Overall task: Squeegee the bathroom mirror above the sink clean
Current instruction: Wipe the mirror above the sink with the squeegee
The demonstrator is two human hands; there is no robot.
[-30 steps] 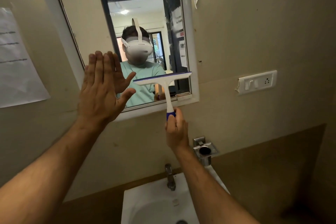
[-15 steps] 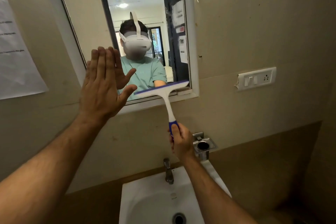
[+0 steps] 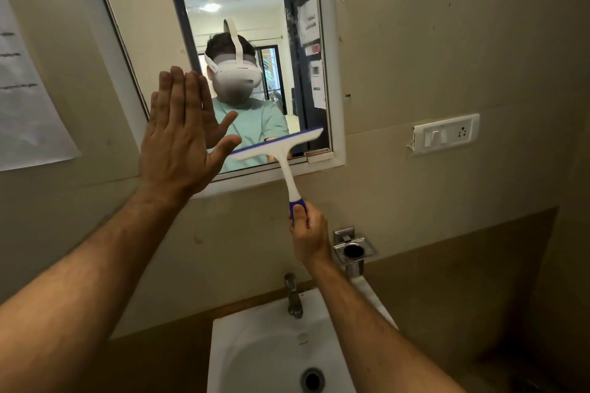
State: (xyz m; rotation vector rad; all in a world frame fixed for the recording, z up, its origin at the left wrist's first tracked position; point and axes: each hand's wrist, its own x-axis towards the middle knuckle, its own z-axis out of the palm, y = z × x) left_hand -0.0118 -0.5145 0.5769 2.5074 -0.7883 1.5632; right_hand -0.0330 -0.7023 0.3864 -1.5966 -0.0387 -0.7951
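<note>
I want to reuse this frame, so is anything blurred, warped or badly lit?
Head view: the wide lens bows the mirror frame; the reflected face is blurred out; the squeegee and both hands stay sharp; light is dim and warm, darkest at lower right.

The glossy glass mirror (image 3: 242,41) in the upper middle sits in a smooth white plastic-looking frame (image 3: 332,73). Low on the glass lies the white plastic squeegee (image 3: 277,145), its blade edge and handle grip blue and seemingly rubbery. The beige wall (image 3: 431,57) is matt and stained, with scraps of torn tape in the upper right. A matt white paper sheet (image 3: 28,112) hangs at the left edge. At the bottom, the white ceramic sink (image 3: 255,344) is glossy; the metal tap (image 3: 292,297) looks dull, the chrome square holder (image 3: 354,249) shiny. The white plastic switch plate (image 3: 447,134) on the right is smooth
</note>
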